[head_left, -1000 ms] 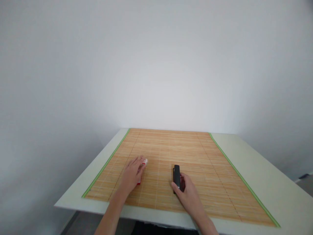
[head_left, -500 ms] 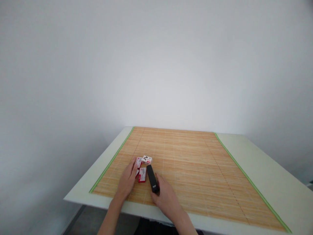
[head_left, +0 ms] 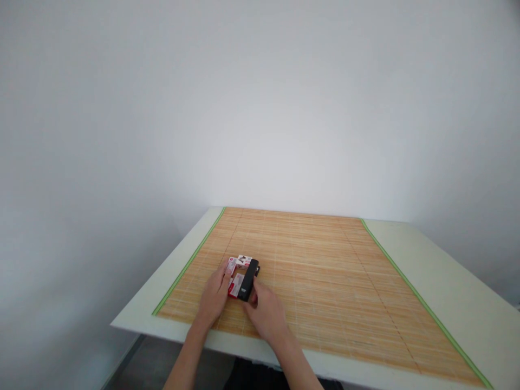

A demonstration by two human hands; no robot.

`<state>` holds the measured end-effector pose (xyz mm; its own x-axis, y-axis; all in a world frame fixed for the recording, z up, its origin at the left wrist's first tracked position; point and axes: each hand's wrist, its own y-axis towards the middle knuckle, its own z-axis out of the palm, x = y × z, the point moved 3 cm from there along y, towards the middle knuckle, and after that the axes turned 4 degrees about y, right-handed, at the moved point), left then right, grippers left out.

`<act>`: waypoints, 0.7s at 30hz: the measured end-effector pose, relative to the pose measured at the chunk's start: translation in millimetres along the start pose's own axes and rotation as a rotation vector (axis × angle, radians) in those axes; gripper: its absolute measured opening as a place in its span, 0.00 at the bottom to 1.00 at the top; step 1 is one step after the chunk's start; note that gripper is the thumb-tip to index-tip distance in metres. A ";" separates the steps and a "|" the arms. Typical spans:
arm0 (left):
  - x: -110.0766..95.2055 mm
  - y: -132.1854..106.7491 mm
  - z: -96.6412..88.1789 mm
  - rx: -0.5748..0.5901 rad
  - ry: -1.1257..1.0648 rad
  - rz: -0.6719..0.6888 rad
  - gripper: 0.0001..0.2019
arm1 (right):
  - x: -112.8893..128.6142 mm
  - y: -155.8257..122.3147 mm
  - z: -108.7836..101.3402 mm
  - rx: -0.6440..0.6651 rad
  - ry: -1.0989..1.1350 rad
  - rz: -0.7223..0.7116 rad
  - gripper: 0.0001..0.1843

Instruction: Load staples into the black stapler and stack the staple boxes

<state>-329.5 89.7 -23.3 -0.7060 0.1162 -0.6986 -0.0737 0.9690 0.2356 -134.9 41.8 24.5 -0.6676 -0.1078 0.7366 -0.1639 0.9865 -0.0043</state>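
A black stapler [head_left: 248,279] lies on the bamboo mat [head_left: 325,281], tilted and pressed against several small red-and-white boxes [head_left: 236,273]. My right hand [head_left: 266,313] grips the stapler's near end, fingers curled around it. My left hand [head_left: 214,297] rests on the mat with its fingers stretched flat, the fingertips touching the boxes from the left.
The mat has green edging and covers most of a pale table [head_left: 447,271] that stands against a plain white wall. The table's near edge runs just below my wrists. Floor shows at the lower left.
My right hand has slid the stapler leftward across the mat until it sits against the boxes. My left hand stayed by the boxes, uncovering them a little.
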 end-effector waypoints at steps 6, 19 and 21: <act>6.8 3.7 3.0 -0.033 0.080 0.037 0.27 | -7.1 6.1 2.5 -0.020 -0.038 -0.032 0.28; 16.1 4.1 7.9 -0.068 0.242 0.090 0.28 | -9.2 16.6 3.9 -0.011 -0.077 -0.053 0.31; 15.7 3.5 7.9 -0.070 0.240 0.093 0.28 | -9.4 17.7 4.5 -0.006 -0.082 -0.053 0.32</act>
<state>-335.3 96.6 -38.8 -0.8583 0.1412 -0.4933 -0.0429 0.9383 0.3431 -134.8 59.7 14.5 -0.7153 -0.1697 0.6779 -0.1965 0.9798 0.0380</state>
